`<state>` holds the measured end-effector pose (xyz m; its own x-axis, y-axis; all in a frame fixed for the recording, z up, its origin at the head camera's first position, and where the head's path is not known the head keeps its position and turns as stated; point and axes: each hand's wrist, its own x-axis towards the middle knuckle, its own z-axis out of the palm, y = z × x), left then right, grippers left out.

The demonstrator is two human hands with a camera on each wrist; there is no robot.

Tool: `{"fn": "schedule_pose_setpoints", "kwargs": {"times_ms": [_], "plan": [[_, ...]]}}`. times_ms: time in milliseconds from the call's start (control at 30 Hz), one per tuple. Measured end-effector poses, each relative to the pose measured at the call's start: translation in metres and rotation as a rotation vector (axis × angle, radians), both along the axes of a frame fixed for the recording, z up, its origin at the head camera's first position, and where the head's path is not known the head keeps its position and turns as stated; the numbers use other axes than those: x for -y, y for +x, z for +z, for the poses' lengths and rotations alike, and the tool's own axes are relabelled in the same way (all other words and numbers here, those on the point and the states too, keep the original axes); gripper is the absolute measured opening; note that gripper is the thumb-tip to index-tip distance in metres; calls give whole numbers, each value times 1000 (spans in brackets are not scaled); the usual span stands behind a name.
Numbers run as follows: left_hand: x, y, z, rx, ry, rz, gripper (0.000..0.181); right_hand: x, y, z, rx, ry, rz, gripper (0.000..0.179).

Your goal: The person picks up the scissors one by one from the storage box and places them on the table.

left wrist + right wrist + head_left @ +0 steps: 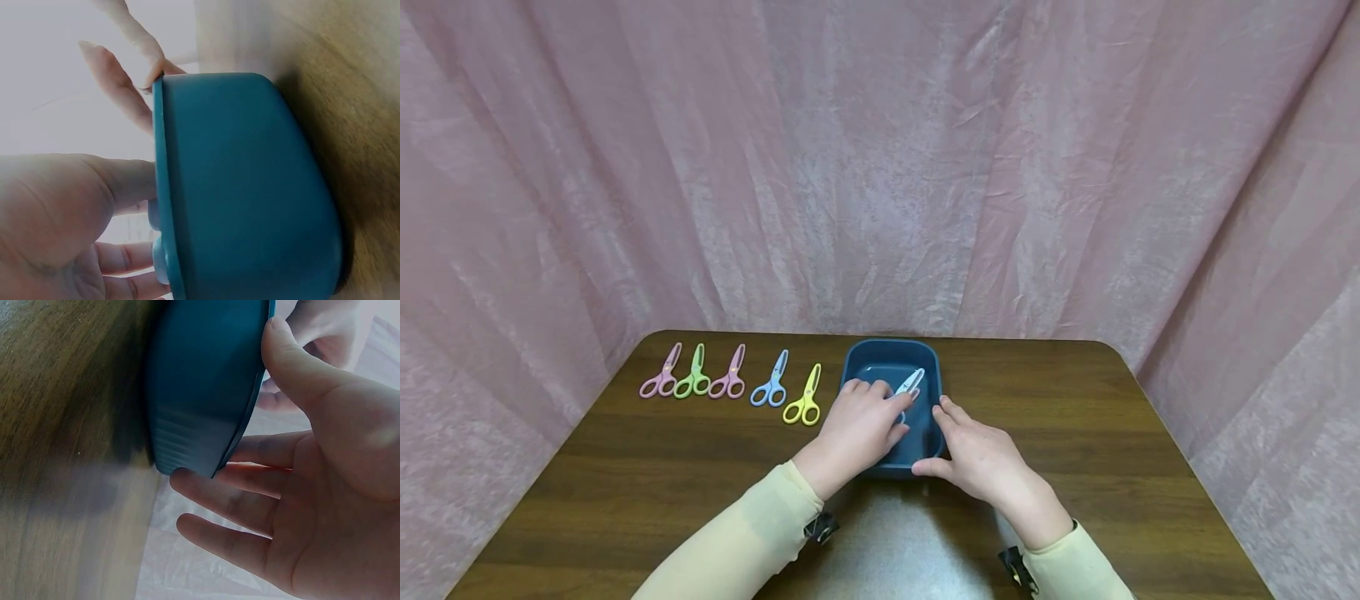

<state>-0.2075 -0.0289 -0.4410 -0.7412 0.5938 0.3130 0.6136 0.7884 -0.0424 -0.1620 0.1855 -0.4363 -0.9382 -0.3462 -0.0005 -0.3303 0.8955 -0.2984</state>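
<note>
Inside the dark blue plastic bin (891, 347) a pair of light blue scissors (912, 381) points its blades toward the far right corner. My left hand (863, 423) reaches over the bin's left side and holds these scissors near the handles, which the fingers partly cover. Parts of the blue handle loops (160, 259) show beside the rim in the left wrist view. My right hand (981, 454) rests against the bin's near right corner, thumb at the near rim and fairly straight fingers along the right side.
Left of the bin, a row of scissors lies on the wooden table (1075, 417): yellow (805, 402), blue (771, 386), pink (729, 377), green (694, 376) and another pink pair (662, 377) at the far left. Pink curtains (880, 167) hang behind the table.
</note>
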Motion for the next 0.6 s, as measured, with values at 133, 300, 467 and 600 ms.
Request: {"fn": "schedule_pose_setpoints", "kwargs": {"times_ms": [133, 300, 467, 600], "plan": [[9, 6, 2, -35, 39, -15, 45, 0, 0, 2, -3, -3, 1, 95], [24, 13, 7, -48, 108, -27, 33, 0, 0, 4, -7, -3, 0, 96], [41, 21, 11, -52, 141, -9, 34, 1, -1, 3, -4, -2, -1, 96], [55, 28, 14, -71, 158, 6, 35, 1, 0, 2, 1, -6, -1, 97]]}}
